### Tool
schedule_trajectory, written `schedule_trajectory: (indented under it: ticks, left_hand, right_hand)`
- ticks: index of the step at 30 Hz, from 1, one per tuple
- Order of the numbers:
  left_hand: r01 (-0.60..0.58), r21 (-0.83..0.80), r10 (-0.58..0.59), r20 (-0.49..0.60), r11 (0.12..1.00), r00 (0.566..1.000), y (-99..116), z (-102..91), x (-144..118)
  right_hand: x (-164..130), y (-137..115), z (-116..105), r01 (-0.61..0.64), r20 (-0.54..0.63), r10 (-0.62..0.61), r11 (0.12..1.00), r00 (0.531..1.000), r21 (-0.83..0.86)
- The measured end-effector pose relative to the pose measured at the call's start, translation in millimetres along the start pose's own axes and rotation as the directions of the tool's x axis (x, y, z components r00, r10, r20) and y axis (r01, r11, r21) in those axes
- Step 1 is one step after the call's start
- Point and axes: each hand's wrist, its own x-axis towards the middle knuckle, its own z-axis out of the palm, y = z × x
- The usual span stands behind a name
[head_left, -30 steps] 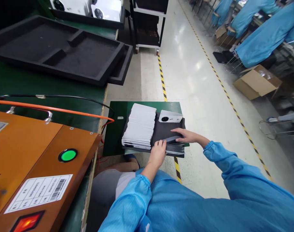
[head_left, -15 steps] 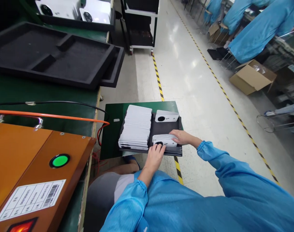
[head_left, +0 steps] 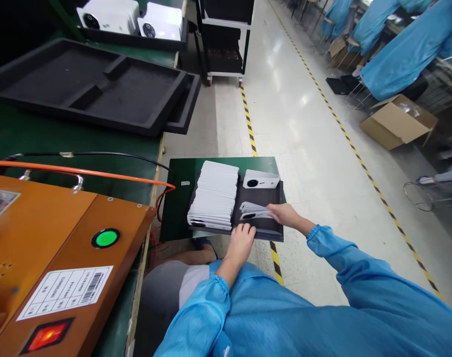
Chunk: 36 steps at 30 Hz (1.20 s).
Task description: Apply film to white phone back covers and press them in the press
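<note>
A black tray (head_left: 265, 195) lies on a small green stand (head_left: 181, 198) to my right. A long row of white plates (head_left: 214, 196) fills the tray's left side, and one white plate with a round hole (head_left: 261, 179) stands at the far right. My right hand (head_left: 285, 214) grips a few white plates (head_left: 252, 210) lifted off a dark stack of plates (head_left: 267, 230) at the tray's near edge. My left hand (head_left: 241, 241) rests with its fingers on that stack's near left corner.
An orange machine (head_left: 58, 248) with a green button (head_left: 104, 238) and a lit red switch (head_left: 47, 335) sits at my left. Black foam trays (head_left: 95, 84) lie on the green bench (head_left: 43, 139). Cardboard box (head_left: 399, 121), black cart (head_left: 226, 39) and people in blue coats (head_left: 400, 44) beyond the aisle.
My right hand has raised a few white plates off the dark stack and tilted them up. My left hand has slid slightly back along the stack's near edge.
</note>
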Motion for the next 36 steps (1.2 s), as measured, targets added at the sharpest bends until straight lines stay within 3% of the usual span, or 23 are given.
schedule_trajectory:
  ticks: [6,15,19,25,30,36]
  left_hand:
    - [0.018,0.022,-0.018,0.018,1.000,1.000,2,-0.1,3]
    - [-0.023,0.048,0.019,0.076,0.999,0.997,1,-9.6,13]
    - [-0.009,0.055,0.004,0.083,0.998,0.997,-4,-25.0,40]
    - [0.053,0.079,-0.057,0.049,0.995,0.997,-23,-46.3,106]
    - [0.090,0.027,-0.091,0.044,0.996,0.995,-36,-43.4,142]
    - [0.133,-0.167,-0.140,-0.027,0.977,0.990,-40,-35.2,155]
  right_hand:
    - [29,26,-12,-0.157,-0.110,0.150,0.986,0.982,-0.057]
    - [59,23,-9,-0.050,-0.129,0.040,0.996,0.991,-0.080]
    - [71,32,-14,-0.070,-0.154,0.058,0.995,0.986,-0.069]
    - [78,45,-20,-0.082,-0.194,0.073,0.996,0.978,-0.036]
    - [69,55,-21,-0.035,-0.225,0.043,0.999,0.973,0.040]
    - [50,48,-5,-0.036,-0.320,0.068,0.994,0.945,0.104]
